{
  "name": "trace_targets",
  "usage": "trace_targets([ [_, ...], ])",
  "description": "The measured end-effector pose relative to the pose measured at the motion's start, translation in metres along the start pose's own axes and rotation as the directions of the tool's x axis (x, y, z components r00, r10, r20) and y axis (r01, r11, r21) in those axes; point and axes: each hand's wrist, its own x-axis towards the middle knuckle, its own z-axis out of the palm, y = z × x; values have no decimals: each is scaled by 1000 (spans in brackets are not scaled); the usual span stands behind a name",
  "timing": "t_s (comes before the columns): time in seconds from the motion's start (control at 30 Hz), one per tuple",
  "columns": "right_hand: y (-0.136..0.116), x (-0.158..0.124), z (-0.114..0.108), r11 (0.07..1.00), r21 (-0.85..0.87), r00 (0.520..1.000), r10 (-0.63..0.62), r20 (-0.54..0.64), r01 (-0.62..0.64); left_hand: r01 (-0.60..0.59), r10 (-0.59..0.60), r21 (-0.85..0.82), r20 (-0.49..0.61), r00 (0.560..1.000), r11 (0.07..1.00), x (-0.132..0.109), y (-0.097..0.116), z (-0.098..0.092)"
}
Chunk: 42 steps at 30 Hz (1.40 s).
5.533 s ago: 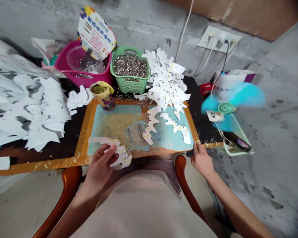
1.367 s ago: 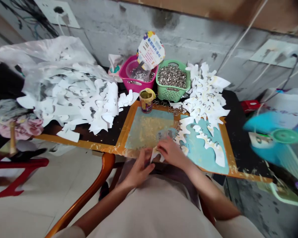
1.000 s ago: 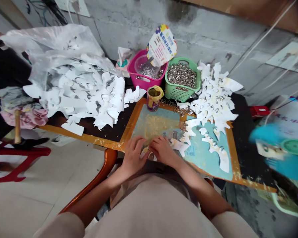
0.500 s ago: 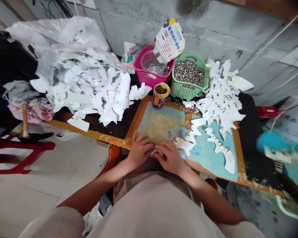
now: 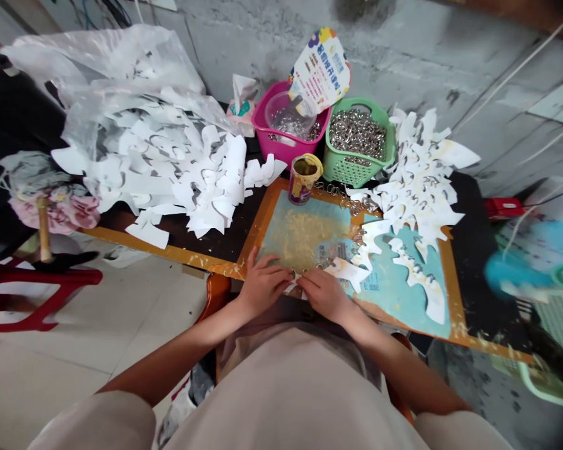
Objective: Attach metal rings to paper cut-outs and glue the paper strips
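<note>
At the table's near edge, my left hand [image 5: 263, 282] pinches a small white cut-out piece [image 5: 291, 288], mostly hidden by the fingers. My right hand [image 5: 326, 294] is closed on the same piece from the other side, its thumb and forefinger together. Small metal rings [image 5: 304, 272] show at the fingertips. Right of that hand lies a white cut-out strip [image 5: 349, 273] with a jagged edge. Another such strip [image 5: 422, 284], with rings along it and yellowish stains, rests on the blue sheet [image 5: 389, 300]. Beyond my hands stands an open tin [image 5: 300, 187] with yellowish stuff inside.
A bag of white cut-outs [image 5: 159, 156] spills over the left side. Against the wall are a pink basket [image 5: 286, 147] and a green basket [image 5: 354, 172] full of metal rings. More ringed cut-outs [image 5: 417, 181] are heaped at right. A red stool [image 5: 42, 312] stands left.
My right fingers have closed together at the white piece, where they were spread apart before. My left hand has barely moved. The view has shifted slightly.
</note>
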Motion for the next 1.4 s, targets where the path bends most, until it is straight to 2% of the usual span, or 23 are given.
trace_targets([
  [0.13,-2,-10,6,994,112,991,25,-132,-10,-63,64,13,-32,997,998,-2,-1,1],
  [0.27,0,-8,-5,972,229,975,98,-199,-51,-125,128,36,-111,986,992,-6,0,7],
  [0.37,7,0,-12,987,155,986,67,-152,-44,-152,158,54,-135,978,987,-7,1,10],
  [0.53,26,15,-8,986,79,989,-147,27,145,-120,137,90,-210,968,989,-7,3,10],
  [0.63,27,19,-7,978,36,973,-206,100,203,-143,150,49,-192,970,989,-6,1,10],
  [0.73,12,15,-5,987,-80,987,-129,96,136,-125,125,8,-156,980,992,-5,-1,9],
  [0.83,-13,5,1,982,-181,998,57,-20,-59,-110,111,11,-122,986,994,-6,-3,8],
  [0.93,-28,-5,4,980,-99,982,164,-93,-173,-131,134,36,-91,987,991,-7,-4,7],
  [1.07,-23,-9,-6,981,63,977,191,-93,-186,-165,169,46,-79,982,985,-7,-6,6],
  [1.17,-12,-6,-11,989,33,987,145,-72,-143,-173,176,38,-83,981,984,-6,-7,6],
  [1.3,-1,-1,-7,997,-82,1000,-1,-22,-1,-174,177,29,-110,978,984,-7,-8,8],
  [1.4,4,-1,-5,986,-138,995,-94,-32,89,-171,174,39,-114,978,985,-8,-8,8],
])
